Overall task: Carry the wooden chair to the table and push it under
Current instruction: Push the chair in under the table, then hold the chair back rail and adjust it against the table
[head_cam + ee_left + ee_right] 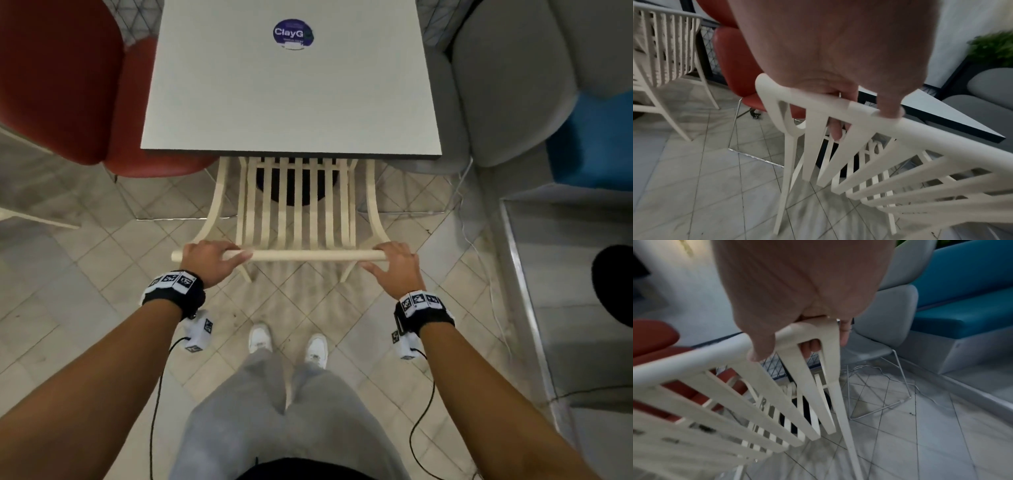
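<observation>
Left hand curled round top rail of wooden chair (thumb on top), table just beyond.

Hidden under the counter's near edge, the front of the wooden chair's seat and its front legs; smeared with blur in both wrist views, its back slats; cut off at the top edge, the counter's far side.

the wooden chair is cream with thin slats. the worktop is pale grey with a dark edge and a round purple sticker. the floor has grey diamond tiles. nearby seats are red, grey and blue.
</observation>
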Tool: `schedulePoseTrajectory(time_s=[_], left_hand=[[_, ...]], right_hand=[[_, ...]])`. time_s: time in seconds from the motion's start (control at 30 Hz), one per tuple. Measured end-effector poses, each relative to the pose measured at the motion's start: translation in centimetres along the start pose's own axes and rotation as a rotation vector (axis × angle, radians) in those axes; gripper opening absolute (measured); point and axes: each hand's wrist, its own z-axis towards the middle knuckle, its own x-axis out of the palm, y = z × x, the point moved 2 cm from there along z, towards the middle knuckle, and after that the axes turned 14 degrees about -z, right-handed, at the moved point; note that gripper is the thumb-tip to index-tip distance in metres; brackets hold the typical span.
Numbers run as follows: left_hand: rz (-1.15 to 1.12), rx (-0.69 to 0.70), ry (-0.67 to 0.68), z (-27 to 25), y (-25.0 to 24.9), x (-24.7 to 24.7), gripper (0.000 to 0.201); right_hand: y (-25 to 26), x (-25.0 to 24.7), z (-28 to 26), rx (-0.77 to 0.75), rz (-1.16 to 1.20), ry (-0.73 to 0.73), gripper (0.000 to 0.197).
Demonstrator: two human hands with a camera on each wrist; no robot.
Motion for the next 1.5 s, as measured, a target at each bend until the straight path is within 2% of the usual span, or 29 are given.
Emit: schedulePoseTrajectory(time_s=[0.13,0.27,0.4,0.53,0.67,0.77,0.93,1.03,1.13,1.2,1.3,1.33,1.43,1.47,1.5], left_hand=[[0.012,0.105,-0.039,0.3,1.6,0.3,0.059],[0.012,0.153,-0.077,0.0,3.7,-0.3,0.058],[-0.004,0.162,-0.115,-0.5,5.0,-0.8,0.061],[0.021,0.156,-0.133,-1.4,4.6,-0.4,0.060],[0.005,0.125,-0.152,-2.3,4.2,0.6,0.062],[-0.022,0.099,-0.131,-2.2,3.8,1.4,0.066],[0.024,0.073,-0.115,-1.9,2.8,1.4,0.059],[0.060,0.052,-0.191,-1.3,1.5,1.4,0.066],[0.068,0.036,-0.271,-0.7,-0.3,2.2,0.062],[0.062,0.028,-0.282,-0.5,-1.3,2.8,0.062],[0.018,0.026,-0.270,-0.3,-1.6,3.1,0.058],[0.001,0.032,-0.269,-0.3,-1.5,3.1,0.055],[-0.004,0.051,-0.262,-0.4,-1.1,2.7,0.045],[0.015,0.052,-0.253,-0.4,-0.9,2.7,0.043],[0.048,0.051,-0.241,-0.4,-0.9,2.7,0.042]], right_hand=[[2.1,0.3,-0.5,0.126,-0.033,-0.022,0.047],[3.7,1.0,-1.6,0.142,-0.039,-0.019,0.049],[4.9,1.5,-2.9,0.135,-0.022,-0.021,0.051],[4.7,1.0,-3.1,0.097,-0.053,0.022,0.080],[4.4,0.2,-2.3,0.070,-0.121,0.087,0.070],[3.5,-0.1,-2.0,0.061,-0.156,0.100,0.071],[2.8,-0.3,-1.4,0.015,-0.167,0.100,0.094],[2.5,-1.3,0.3,0.025,-0.144,0.138,0.076],[1.6,-1.9,2.2,0.020,-0.172,0.147,0.066],[0.9,-1.9,2.9,0.010,-0.239,0.157,0.073],[0.9,-1.4,2.6,-0.021,-0.314,0.116,0.097],[1.3,-1.3,2.3,-0.043,-0.312,0.080,0.095],[2.4,-0.8,1.6,-0.103,-0.282,-0.021,0.055],[2.8,-0.8,1.5,-0.110,-0.285,-0.013,0.051],[3.1,-0.8,1.6,-0.106,-0.302,0.009,0.056]])
